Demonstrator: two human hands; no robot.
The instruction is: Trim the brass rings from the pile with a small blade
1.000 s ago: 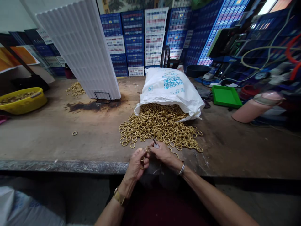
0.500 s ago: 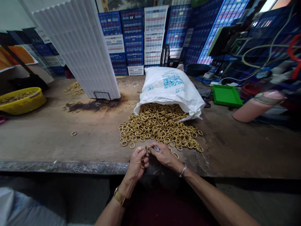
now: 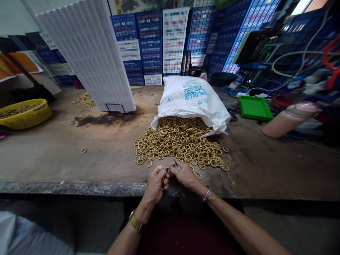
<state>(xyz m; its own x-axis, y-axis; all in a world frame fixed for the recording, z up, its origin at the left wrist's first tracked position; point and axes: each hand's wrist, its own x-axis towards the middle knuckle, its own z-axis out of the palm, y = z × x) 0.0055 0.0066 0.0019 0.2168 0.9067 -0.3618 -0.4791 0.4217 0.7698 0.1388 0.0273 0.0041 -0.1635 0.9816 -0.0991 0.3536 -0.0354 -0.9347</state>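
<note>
Just above the table's front edge, my left hand (image 3: 156,181) is closed on brass-coloured rings (image 3: 163,180). One ring is pinched at its fingertips, and at least one more sits within the curled fingers. Close by on the right, my right hand (image 3: 184,174) is closed round a small grey tool (image 3: 176,165) with a dark pointed tip, perhaps a knife; most of it is hidden in the palm. The right fingertips meet the ring at the left fingertips. Beyond both hands spreads a pile of brass-coloured rings (image 3: 180,141), spilling from the mouth of a white woven sack (image 3: 191,97).
A white corrugated panel (image 3: 90,56) stands upright in a black wire stand at left. Farther left is a yellow basin (image 3: 29,115) of rings. At right lie a green tray (image 3: 255,107) and a pink bottle (image 3: 289,120). Stacked crates (image 3: 150,46) line the back.
The grey tool has turned in my right hand, so its dark tip now points up and left. The ring between the fingertips has tilted. The pile and sack look unchanged.
</note>
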